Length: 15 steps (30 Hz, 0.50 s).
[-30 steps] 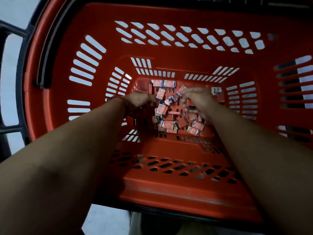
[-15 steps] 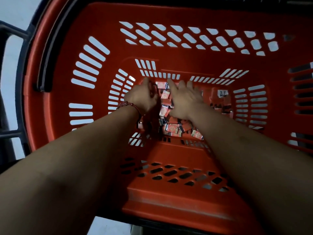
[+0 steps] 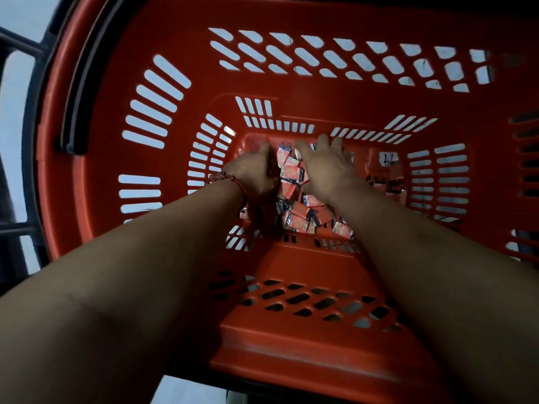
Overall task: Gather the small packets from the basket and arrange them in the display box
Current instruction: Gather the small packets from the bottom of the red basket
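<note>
Several small red-and-silver packets (image 3: 293,182) lie in a loose heap on the floor of a deep red plastic basket (image 3: 306,91). Both of my arms reach down into it. My left hand (image 3: 252,173) sits at the left edge of the heap, its fingers pointing toward the far wall and its palm side hidden. My right hand (image 3: 325,167) lies flat over the packets with fingers spread and straight, covering some of them. More packets (image 3: 303,220) show between and below my wrists. The display box is out of view.
The basket's slotted walls rise steeply on all sides, with a black handle (image 3: 78,83) along the left rim. A dark metal frame (image 3: 17,225) stands outside at the left, over a pale floor (image 3: 186,389). A few packets (image 3: 390,182) rest by the right wall.
Both hands have slid from the middle of the heap toward the basket's far wall, and the right hand's fingers have straightened and spread over the packets.
</note>
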{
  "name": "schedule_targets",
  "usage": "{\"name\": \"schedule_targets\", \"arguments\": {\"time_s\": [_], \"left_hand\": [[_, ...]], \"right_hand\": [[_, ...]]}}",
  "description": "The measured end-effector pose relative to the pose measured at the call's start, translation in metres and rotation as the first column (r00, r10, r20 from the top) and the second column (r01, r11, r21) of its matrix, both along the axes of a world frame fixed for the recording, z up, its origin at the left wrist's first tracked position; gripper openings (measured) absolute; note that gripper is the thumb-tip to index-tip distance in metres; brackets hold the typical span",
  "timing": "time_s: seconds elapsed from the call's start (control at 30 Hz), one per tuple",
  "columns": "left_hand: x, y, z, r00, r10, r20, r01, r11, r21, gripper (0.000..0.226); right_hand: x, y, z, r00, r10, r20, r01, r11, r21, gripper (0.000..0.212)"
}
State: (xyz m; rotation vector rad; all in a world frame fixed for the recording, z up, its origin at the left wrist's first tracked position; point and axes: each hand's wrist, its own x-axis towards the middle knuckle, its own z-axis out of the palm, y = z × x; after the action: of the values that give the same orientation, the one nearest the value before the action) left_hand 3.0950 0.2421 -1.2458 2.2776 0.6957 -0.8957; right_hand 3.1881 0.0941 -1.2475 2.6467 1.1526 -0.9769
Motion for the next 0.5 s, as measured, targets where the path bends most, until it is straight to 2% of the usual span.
{"name": "schedule_targets", "arguments": {"time_s": [0.1,0.17,0.3,0.4,0.5], "left_hand": [[-0.001,-0.001,-0.001,0.999,0.014,-0.032,-0.015,1.000,-0.015,0.086],[-0.001,0.000,-0.002,0.999,0.032,-0.044,-0.033,0.999,-0.029,0.083],[-0.002,-0.002,-0.002,0.996,0.082,-0.041,-0.086,0.993,-0.082,0.090],[-0.003,-0.003,-0.006,0.991,0.117,-0.061,-0.123,0.986,-0.110,0.070],[-0.005,-0.002,-0.011,0.989,0.137,-0.062,-0.145,0.980,-0.138,0.049]], "right_hand": [[-0.005,-0.005,0.000,0.998,0.052,0.036,-0.053,0.999,0.002,0.075],[-0.007,-0.012,0.000,0.996,0.083,0.039,-0.085,0.996,0.032,0.070],[-0.005,-0.025,0.001,0.993,0.119,0.006,-0.119,0.986,0.113,0.060],[-0.005,-0.027,0.001,0.994,0.110,0.002,-0.110,0.991,0.081,0.072],[-0.008,-0.024,0.002,0.984,0.139,0.108,-0.135,0.990,-0.044,0.081]]}}
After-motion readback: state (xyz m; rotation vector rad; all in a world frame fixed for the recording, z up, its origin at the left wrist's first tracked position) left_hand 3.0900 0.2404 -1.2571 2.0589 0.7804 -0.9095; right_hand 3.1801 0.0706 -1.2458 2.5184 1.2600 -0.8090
